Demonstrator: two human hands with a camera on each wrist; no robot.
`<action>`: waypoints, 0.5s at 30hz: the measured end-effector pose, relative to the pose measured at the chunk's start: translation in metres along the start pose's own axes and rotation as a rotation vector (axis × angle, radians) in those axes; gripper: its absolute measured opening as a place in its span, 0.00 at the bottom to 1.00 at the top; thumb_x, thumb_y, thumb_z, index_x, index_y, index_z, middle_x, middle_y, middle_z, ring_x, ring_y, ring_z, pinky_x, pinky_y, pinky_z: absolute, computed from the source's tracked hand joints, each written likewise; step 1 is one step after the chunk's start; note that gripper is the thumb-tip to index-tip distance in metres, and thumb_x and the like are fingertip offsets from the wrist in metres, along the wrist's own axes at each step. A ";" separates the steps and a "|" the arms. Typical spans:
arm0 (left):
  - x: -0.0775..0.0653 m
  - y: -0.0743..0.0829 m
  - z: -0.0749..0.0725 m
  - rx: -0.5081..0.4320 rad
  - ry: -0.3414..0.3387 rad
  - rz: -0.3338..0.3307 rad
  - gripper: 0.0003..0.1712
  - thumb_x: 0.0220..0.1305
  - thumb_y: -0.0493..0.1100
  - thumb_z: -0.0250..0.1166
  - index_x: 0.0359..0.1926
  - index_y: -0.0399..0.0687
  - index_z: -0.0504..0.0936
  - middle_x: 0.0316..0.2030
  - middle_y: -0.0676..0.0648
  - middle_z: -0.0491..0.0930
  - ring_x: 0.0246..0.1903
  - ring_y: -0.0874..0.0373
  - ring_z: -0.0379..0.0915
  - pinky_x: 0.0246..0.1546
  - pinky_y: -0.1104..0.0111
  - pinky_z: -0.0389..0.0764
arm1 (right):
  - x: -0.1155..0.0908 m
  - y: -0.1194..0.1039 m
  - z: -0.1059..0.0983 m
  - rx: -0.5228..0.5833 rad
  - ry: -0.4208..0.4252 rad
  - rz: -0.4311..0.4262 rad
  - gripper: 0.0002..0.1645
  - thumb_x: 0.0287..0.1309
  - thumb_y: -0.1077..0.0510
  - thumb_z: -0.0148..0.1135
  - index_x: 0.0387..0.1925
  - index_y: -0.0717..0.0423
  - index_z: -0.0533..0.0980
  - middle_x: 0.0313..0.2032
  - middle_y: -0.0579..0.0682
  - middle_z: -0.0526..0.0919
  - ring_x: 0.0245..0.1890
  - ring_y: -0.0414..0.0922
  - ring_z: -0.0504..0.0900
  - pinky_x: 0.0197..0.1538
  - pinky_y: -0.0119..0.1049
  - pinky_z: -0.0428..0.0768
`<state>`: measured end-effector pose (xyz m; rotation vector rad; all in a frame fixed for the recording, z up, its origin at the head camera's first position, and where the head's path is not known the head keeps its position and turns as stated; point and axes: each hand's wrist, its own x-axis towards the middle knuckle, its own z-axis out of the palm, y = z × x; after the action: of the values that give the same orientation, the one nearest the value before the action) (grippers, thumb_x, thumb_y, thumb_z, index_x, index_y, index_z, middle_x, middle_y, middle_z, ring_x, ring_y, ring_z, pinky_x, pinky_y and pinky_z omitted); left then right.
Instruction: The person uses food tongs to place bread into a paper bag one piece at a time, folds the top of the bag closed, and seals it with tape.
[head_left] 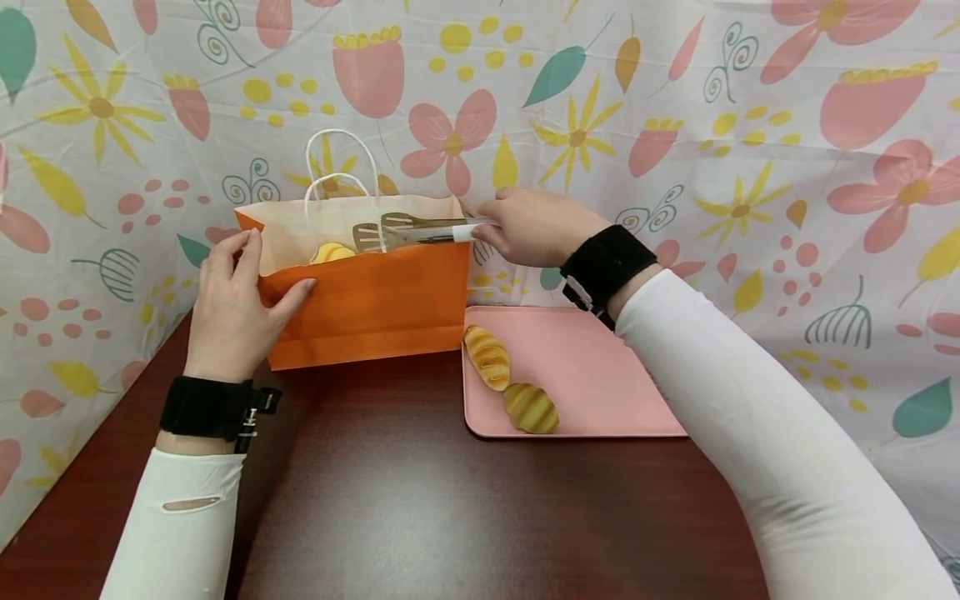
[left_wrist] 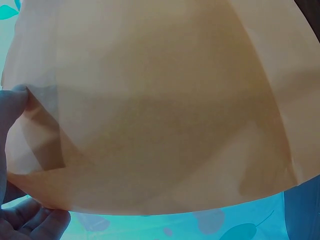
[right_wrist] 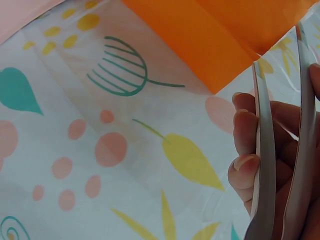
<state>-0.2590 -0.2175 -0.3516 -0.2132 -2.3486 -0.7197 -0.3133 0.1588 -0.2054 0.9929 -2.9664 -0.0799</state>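
An orange paper bag (head_left: 375, 300) with white handles stands upright on the table, its mouth open. My left hand (head_left: 232, 312) pinches the bag's left edge between thumb and fingers; in the left wrist view the paper (left_wrist: 165, 125) fills most of the frame. With curled fingers my right hand (head_left: 536, 225) grips metal tongs (head_left: 465, 232) above the bag's right side. The tongs' slotted ends (head_left: 367, 237) are apart, over the bag's opening. A yellow bread roll (head_left: 333, 252) shows inside the bag, left of the tongs. The right wrist view shows both tong arms (right_wrist: 265, 150) in the hand.
A pink tray (head_left: 600, 367) lies right of the bag. Near its left edge lie a striped golden bread roll (head_left: 487, 357) and a greenish-brown one (head_left: 531, 408). A flower-patterned cloth (head_left: 750, 167) hangs behind the dark wooden table (head_left: 420, 508).
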 end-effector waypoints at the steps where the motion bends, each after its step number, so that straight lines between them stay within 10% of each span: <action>1: 0.000 0.000 0.000 0.000 0.000 0.000 0.52 0.70 0.50 0.81 0.82 0.31 0.67 0.76 0.29 0.65 0.74 0.27 0.62 0.76 0.34 0.68 | -0.002 0.002 0.000 0.006 0.003 0.002 0.22 0.89 0.45 0.48 0.50 0.55 0.80 0.42 0.57 0.76 0.42 0.53 0.76 0.49 0.47 0.74; 15: -0.001 0.001 -0.001 0.003 -0.004 -0.001 0.52 0.71 0.50 0.80 0.83 0.30 0.66 0.77 0.28 0.65 0.74 0.27 0.62 0.76 0.34 0.68 | -0.040 0.030 0.007 0.036 0.081 0.033 0.20 0.90 0.46 0.47 0.53 0.56 0.78 0.42 0.56 0.73 0.39 0.52 0.75 0.44 0.46 0.74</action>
<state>-0.2574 -0.2175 -0.3508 -0.2115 -2.3535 -0.7164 -0.2996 0.2070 -0.2108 0.9273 -2.9193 0.0145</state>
